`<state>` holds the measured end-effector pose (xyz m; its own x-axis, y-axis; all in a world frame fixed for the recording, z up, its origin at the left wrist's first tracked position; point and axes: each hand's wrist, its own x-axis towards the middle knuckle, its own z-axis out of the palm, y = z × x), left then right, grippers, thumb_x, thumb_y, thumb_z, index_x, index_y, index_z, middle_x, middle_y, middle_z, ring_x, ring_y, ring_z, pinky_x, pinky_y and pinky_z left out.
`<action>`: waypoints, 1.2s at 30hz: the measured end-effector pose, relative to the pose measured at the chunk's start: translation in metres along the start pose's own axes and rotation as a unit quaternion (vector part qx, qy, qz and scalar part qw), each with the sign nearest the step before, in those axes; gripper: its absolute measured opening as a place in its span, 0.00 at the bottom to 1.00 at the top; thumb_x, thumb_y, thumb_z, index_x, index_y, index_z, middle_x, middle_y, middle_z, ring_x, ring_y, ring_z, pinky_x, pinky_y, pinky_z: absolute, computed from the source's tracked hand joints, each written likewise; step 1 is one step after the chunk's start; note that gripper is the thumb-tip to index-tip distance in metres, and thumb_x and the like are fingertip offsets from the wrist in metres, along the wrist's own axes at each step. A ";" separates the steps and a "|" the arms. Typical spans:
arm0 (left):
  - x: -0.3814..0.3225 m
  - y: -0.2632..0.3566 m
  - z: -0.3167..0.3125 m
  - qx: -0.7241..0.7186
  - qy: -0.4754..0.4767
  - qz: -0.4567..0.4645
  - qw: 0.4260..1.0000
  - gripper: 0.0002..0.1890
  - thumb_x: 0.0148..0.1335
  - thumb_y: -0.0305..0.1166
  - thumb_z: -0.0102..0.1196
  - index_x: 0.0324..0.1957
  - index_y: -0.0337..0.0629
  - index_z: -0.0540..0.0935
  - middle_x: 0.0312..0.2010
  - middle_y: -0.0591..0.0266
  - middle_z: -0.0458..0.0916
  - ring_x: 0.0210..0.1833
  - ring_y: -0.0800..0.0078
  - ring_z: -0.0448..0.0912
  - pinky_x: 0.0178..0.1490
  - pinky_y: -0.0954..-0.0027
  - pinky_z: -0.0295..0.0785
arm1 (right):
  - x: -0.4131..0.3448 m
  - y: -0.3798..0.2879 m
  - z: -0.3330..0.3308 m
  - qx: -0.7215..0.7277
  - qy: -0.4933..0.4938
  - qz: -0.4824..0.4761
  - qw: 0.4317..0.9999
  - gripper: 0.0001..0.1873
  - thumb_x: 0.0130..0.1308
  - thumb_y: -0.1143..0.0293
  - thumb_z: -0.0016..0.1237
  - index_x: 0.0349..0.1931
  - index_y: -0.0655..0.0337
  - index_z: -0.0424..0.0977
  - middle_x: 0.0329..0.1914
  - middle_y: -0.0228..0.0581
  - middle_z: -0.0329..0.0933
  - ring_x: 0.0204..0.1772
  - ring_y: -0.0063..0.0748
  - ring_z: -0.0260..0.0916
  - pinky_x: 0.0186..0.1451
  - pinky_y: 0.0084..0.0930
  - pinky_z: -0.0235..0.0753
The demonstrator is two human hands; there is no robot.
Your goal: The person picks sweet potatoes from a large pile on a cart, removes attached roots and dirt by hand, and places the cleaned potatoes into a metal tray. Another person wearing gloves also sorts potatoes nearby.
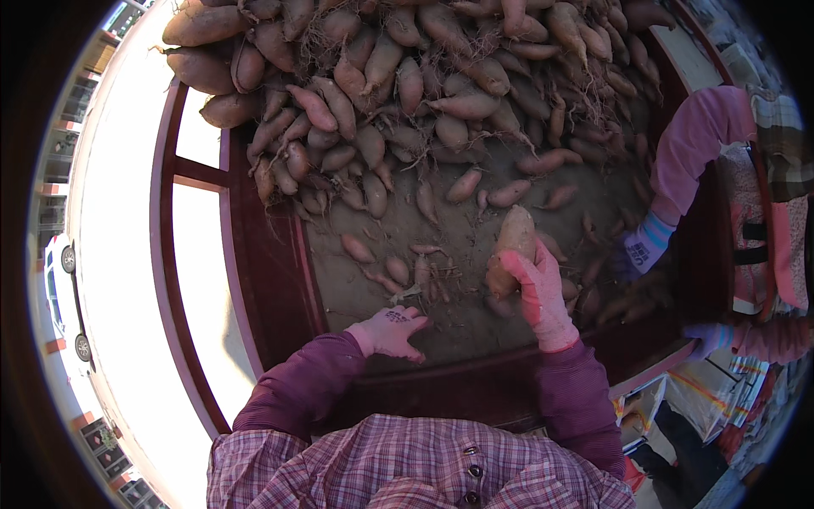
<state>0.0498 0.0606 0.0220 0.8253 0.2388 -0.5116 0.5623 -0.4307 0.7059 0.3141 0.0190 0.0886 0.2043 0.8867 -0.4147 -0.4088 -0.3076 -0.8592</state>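
My right hand [540, 286], in a pink work glove, grips a large, pale brown sweet potato [514, 238] near its lower end. My left hand [391, 331], gloved alike, has its fingers apart over the dirty bed floor [356, 292] and holds nothing. Just beyond it lie small sweet potatoes [397, 270] and thin root scraps [439, 283]. A big heap of sweet potatoes with stringy roots [381, 63] fills the far part of the dark red metal bed.
At the right, a co-worker's gloved hand [636, 254] reaches over the bed wall among more sweet potatoes; the other [706, 337] is by the rim. Red metal rails [166, 254] bound the left side. Plastic bags [699, 394] stand outside at the lower right.
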 end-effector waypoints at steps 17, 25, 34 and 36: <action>0.067 -0.152 -0.040 -0.476 0.343 -0.265 0.765 0.33 0.55 0.41 0.57 0.59 0.34 0.65 0.36 0.56 0.78 0.29 0.71 0.77 0.32 0.66 0.73 | -0.006 -0.006 0.010 0.106 -0.040 0.085 0.990 0.38 0.49 0.52 0.62 0.54 0.70 0.65 0.45 0.44 0.72 0.46 0.39 0.75 0.50 0.37 0.78; -0.025 0.015 -0.003 -0.716 0.230 -0.016 0.659 0.38 0.53 0.26 0.59 0.65 0.43 0.57 0.39 0.58 0.76 0.20 0.77 0.72 0.21 0.77 0.65 | -0.011 0.000 0.009 0.233 -0.190 0.074 0.951 0.38 0.48 0.56 0.60 0.56 0.70 0.65 0.55 0.45 0.70 0.57 0.37 0.69 0.63 0.38 0.70; -0.047 0.101 -0.015 -0.585 0.204 0.032 0.784 0.28 0.60 0.30 0.60 0.61 0.37 0.67 0.40 0.61 0.78 0.29 0.79 0.76 0.32 0.76 0.73 | -0.064 0.005 0.020 0.206 -0.227 0.069 0.949 0.38 0.51 0.48 0.58 0.56 0.67 0.66 0.57 0.47 0.68 0.57 0.40 0.70 0.60 0.34 0.71; -0.060 0.092 -0.029 -0.529 0.195 0.011 0.826 0.18 0.65 0.36 0.55 0.51 0.34 0.77 0.40 0.62 0.79 0.36 0.78 0.78 0.41 0.73 0.75 | -0.084 -0.005 0.023 0.338 -0.273 0.022 0.900 0.40 0.52 0.41 0.55 0.56 0.64 0.68 0.61 0.54 0.63 0.59 0.48 0.68 0.62 0.42 0.70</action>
<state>0.0538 0.0314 0.1318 0.6741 0.5921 -0.4416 0.1071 0.5132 0.8516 0.2788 -0.0463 0.1349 -0.2184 0.9729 -0.0759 -0.8918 -0.2305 -0.3894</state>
